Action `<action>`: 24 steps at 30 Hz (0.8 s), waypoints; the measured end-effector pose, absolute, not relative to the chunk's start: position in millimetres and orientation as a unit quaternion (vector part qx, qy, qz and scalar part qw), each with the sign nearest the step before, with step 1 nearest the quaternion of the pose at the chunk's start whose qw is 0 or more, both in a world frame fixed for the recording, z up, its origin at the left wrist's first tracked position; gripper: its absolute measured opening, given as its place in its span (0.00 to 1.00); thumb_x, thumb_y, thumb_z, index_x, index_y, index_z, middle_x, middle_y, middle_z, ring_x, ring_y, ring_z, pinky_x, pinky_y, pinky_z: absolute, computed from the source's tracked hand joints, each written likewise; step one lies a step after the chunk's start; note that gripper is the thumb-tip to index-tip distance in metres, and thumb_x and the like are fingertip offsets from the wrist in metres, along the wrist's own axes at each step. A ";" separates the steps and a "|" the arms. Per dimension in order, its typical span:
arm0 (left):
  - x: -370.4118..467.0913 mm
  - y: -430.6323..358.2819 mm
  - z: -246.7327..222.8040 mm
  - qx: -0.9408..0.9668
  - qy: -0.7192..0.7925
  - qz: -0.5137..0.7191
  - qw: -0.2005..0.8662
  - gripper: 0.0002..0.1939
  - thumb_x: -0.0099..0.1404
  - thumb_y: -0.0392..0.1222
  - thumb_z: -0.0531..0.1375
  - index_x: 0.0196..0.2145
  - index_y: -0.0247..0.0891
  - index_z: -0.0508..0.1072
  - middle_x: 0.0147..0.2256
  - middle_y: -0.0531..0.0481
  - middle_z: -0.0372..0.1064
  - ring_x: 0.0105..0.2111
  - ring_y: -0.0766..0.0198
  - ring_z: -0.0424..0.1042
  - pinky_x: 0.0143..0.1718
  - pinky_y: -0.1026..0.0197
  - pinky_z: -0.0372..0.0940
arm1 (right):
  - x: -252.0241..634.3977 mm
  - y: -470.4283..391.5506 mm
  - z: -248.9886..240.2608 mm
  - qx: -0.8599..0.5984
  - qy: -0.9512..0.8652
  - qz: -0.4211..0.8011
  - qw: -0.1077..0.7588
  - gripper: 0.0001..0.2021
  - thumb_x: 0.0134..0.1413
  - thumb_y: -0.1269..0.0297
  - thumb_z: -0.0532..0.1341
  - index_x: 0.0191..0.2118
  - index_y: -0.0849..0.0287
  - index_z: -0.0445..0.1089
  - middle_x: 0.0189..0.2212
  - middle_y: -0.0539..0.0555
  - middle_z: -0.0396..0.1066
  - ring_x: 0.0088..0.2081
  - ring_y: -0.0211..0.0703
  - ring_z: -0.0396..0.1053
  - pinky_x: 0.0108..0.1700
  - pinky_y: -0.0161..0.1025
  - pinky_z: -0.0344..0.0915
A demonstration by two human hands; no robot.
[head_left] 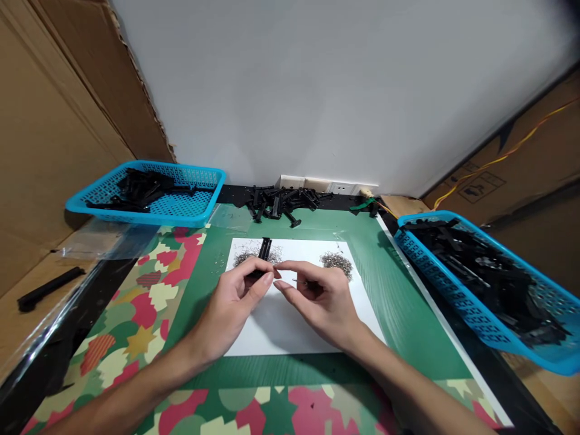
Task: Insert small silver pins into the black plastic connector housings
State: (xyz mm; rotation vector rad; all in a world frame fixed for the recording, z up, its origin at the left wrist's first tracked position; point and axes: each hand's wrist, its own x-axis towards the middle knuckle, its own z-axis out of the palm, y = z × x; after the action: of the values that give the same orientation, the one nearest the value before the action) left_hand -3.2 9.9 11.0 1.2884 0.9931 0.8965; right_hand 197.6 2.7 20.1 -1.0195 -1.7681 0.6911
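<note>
My left hand (244, 290) is closed, thumb against fingers, on a long black plastic part (265, 248) whose far end sticks up beyond the knuckles. Close against it, my right hand (321, 296) is curled in a pinch at the near end of that part. Whatever lies between its fingertips is too small to make out. Both hands are over a white sheet (308, 335). Behind my left hand spreads a pile of small thin metal pieces (247, 258). A second pile of small shiny metal pieces (336, 263) lies beyond my right hand.
Black parts are heaped (285, 202) at the back by the wall. Blue baskets with black parts stand on the left (181, 211) and right (462, 314). One black part (49, 289) lies far left. Sockets (343, 188) and wires (502, 156) are at the back right.
</note>
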 end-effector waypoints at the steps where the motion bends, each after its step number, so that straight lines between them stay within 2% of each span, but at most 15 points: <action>1: -3.6 9.1 11.3 0.560 0.428 0.383 0.597 0.16 0.75 0.56 0.61 0.48 0.41 0.74 0.26 0.57 0.57 0.24 0.69 0.53 0.22 0.67 0.44 | 196.8 2.7 19.2 -0.418 -0.718 0.279 0.482 0.09 0.64 0.68 0.67 0.47 0.60 0.80 0.20 0.41 0.53 0.21 0.31 0.48 0.24 0.33 0.49; 7: -3.7 6.0 11.0 0.580 0.413 0.369 0.597 0.18 0.76 0.57 0.59 0.51 0.40 0.74 0.24 0.58 0.53 0.23 0.69 0.48 0.21 0.66 0.42 | 194.7 3.1 20.2 -0.437 -0.675 0.302 0.512 0.05 0.64 0.68 0.66 0.40 0.61 0.82 0.18 0.43 0.59 0.20 0.31 0.48 0.23 0.34 0.47; 13: -2.9 9.1 11.4 0.564 0.420 0.375 0.604 0.17 0.75 0.57 0.61 0.49 0.41 0.74 0.23 0.59 0.54 0.22 0.71 0.49 0.20 0.68 0.43 | 198.4 7.7 27.8 -0.447 -0.603 0.428 0.503 0.09 0.60 0.59 0.71 0.35 0.60 0.83 0.18 0.45 0.58 0.22 0.33 0.51 0.24 0.35 0.47; 19: -0.3 8.8 14.8 0.534 0.409 0.378 0.636 0.17 0.74 0.58 0.62 0.43 0.40 0.73 0.22 0.59 0.56 0.21 0.73 0.49 0.19 0.70 0.44 | 198.5 9.5 20.9 -0.442 -0.592 0.460 0.492 0.09 0.59 0.58 0.72 0.36 0.58 0.85 0.18 0.43 0.52 0.22 0.32 0.48 0.25 0.36 0.46; 24: -0.2 9.5 14.0 0.528 0.407 0.374 0.644 0.17 0.74 0.58 0.62 0.42 0.40 0.72 0.23 0.60 0.56 0.20 0.74 0.48 0.19 0.70 0.43 | 197.4 8.5 16.9 -0.447 -0.596 0.441 0.500 0.08 0.57 0.59 0.73 0.36 0.57 0.85 0.17 0.44 0.54 0.22 0.33 0.49 0.25 0.36 0.46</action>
State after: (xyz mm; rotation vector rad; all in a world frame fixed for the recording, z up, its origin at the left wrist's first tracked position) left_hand -0.2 9.5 14.0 1.2026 0.9278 0.8523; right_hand 197.4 8.5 16.9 -1.0815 -1.4410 1.0670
